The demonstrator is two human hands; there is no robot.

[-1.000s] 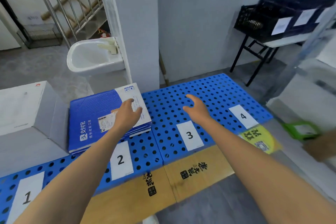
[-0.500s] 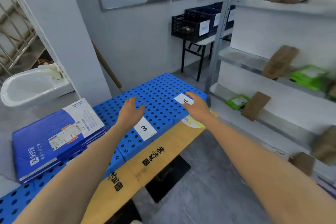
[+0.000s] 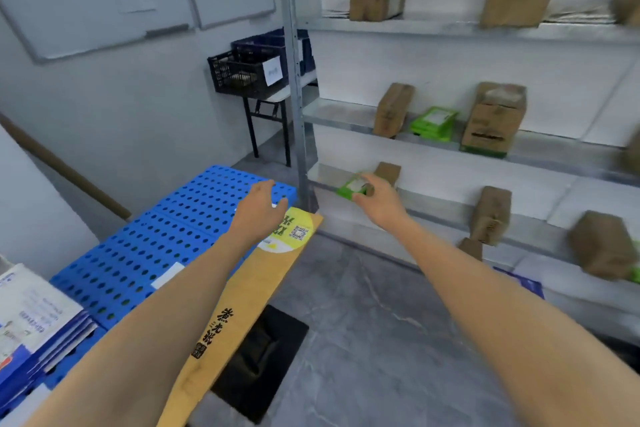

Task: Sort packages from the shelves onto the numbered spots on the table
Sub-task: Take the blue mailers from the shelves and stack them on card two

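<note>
My R hand (image 3: 379, 199) is at the green pkg (image 3: 348, 189) on the low shelf (image 3: 323, 175) — fingers curled over it, can't tell if gripping — L hand (image 3: 258, 215) open, relaxed, above the blue table (image 3: 156, 243).

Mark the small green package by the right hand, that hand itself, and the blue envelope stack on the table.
green package (image 3: 346, 191), head view: its green front edge.
right hand (image 3: 382, 201), head view: back of the hand.
blue envelope stack (image 3: 38, 308), head view: white printed top face.
</note>
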